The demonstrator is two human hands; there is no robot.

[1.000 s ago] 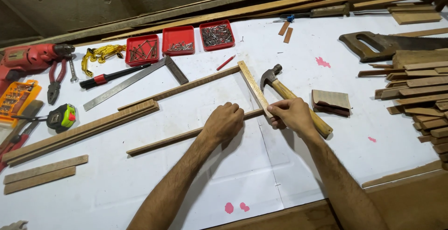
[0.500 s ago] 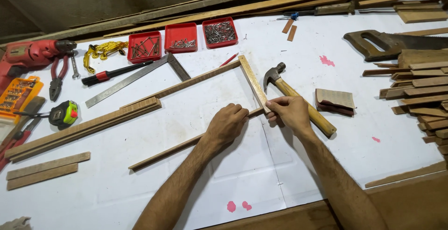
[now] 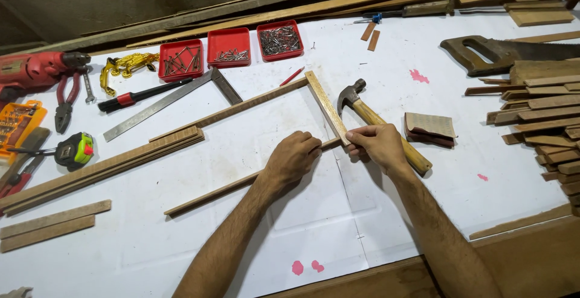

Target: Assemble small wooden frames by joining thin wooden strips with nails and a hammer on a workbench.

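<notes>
Left hand [image 3: 294,158]: curled knuckles-down on the long strip [image 3: 241,182], pressing it to the bench just left of the corner; whether the fingers wrap it, you cannot tell.
Right hand [image 3: 377,145]: fingertips pinched on the corner where the short strip [image 3: 326,106] meets the long one.
Frame: three strips lie in a U, open to your left; the corner under your right fingers is its near-right joint, and the far strip [image 3: 229,112] runs off the short strip's other end.
Doing it well: keep the left hand bearing straight down so the long strip cannot swivel; nip the ends flush with the right, and judge the angle by eye along both edges.
Just right of the grip: the hammer [image 3: 383,129], its handle running under your right hand and crowding the wrist.
Further right: a sanding block [image 3: 430,127], then stacked offcuts [image 3: 544,116].
Beyond the grip, left: a try square [image 3: 175,98] within reach.
Far edge: red trays [image 3: 229,46] of nails and screws.
</notes>
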